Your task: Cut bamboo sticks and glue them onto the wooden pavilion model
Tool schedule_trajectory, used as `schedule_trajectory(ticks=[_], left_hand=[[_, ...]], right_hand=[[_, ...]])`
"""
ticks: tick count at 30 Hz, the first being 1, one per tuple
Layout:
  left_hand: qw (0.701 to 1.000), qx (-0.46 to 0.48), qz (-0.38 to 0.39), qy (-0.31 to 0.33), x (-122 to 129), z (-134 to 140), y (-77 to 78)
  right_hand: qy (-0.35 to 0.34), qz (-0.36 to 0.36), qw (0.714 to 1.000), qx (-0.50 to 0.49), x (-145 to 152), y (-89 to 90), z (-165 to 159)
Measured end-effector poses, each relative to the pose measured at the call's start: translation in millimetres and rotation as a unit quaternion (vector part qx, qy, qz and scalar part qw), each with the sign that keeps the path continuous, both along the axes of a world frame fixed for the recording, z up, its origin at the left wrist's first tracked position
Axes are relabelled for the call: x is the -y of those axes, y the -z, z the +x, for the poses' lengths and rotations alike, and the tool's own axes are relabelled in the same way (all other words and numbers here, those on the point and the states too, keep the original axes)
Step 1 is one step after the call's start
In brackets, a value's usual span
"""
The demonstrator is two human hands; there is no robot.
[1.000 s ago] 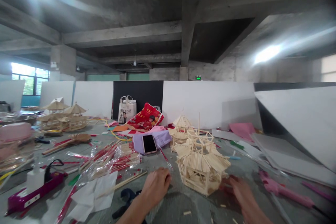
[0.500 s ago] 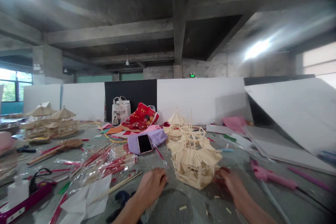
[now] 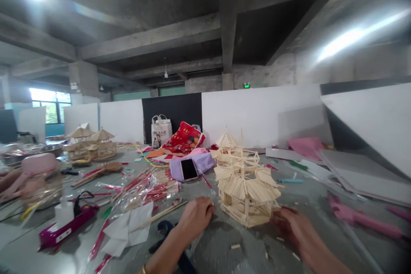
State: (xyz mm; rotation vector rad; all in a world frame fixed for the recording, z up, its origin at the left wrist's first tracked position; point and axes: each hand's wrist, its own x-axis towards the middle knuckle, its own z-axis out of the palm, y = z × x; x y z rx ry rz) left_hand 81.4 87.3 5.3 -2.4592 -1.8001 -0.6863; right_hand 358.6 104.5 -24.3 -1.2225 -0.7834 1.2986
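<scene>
A pavilion model [image 3: 248, 195] built of thin pale wooden sticks stands upright on the grey table before me, with a tiered, partly open roof. My right hand [image 3: 292, 221] is at its lower right edge, fingers bent against the base and fingertips partly hidden. Left of the model, apart from it, my left hand [image 3: 199, 214] is low over the table with its fingers curled in; whatever they might hold is hidden. A dark blue tool [image 3: 164, 227] lies partly under my left forearm. Behind the model rises a pointed stick roof [image 3: 226, 139].
A phone [image 3: 189, 169] lies on purple cloth [image 3: 205, 162]. Red-and-clear plastic packets [image 3: 154, 188] and white paper [image 3: 128, 227] cover the left, near a purple power strip [image 3: 69, 227]. At right lies a pink glue gun [image 3: 359, 215]. More pavilion models [image 3: 104, 143] stand far left.
My view has turned left, so the whole scene sits further right in the picture. Both hands keep about the same places beside the pavilion model.
</scene>
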Motion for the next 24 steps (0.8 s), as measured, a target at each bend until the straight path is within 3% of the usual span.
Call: schedule_trajectory(ticks=[9,24], left_hand=[[0.999,0.037,0.003,-0.016,0.0,2.9,-1.6],[0.997,0.069,0.02,-0.02,-9.0,-2.1,6.9]], right_hand=[[0.006,-0.022,0.999,-0.047,-0.2,-5.7,1.5],[0.006,0.022,0.999,-0.036,-4.6,0.5,0.1]])
